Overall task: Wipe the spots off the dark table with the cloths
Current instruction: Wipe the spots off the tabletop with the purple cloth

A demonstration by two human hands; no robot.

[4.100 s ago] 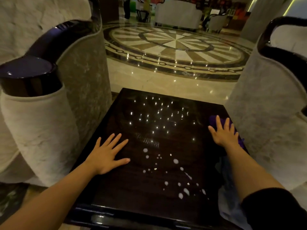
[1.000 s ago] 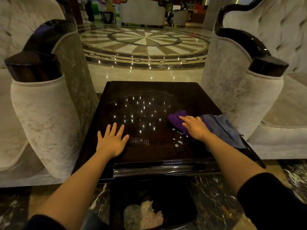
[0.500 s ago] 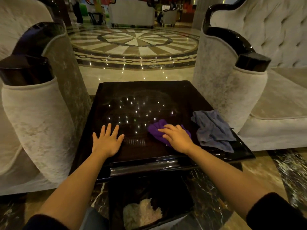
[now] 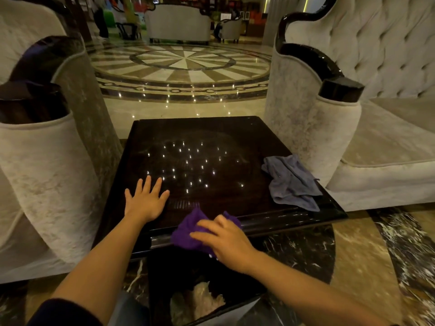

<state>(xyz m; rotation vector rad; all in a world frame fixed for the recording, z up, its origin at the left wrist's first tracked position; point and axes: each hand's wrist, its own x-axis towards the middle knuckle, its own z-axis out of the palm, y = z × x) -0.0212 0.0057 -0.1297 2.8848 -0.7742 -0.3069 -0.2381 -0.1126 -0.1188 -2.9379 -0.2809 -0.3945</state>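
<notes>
Dark table point(image 4: 211, 137): purple cloth point(image 4: 188, 229) at near edge under R hand point(image 4: 226, 241), fingers pressing it; L hand point(image 4: 144, 201) flat, fingers spread; grey cloth point(image 4: 290, 182) well apart.

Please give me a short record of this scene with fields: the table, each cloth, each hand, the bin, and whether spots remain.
table: dark table, glossy, between two pale sofas
purple cloth: purple cloth at the near edge, partly hanging over it
grey cloth: grey cloth crumpled at the right edge, untouched
left hand: left hand flat on the table, fingers spread
right hand: right hand on the purple cloth
bin: bin on the floor below the near edge, pale waste inside
spots: none visible, only light reflections
</notes>
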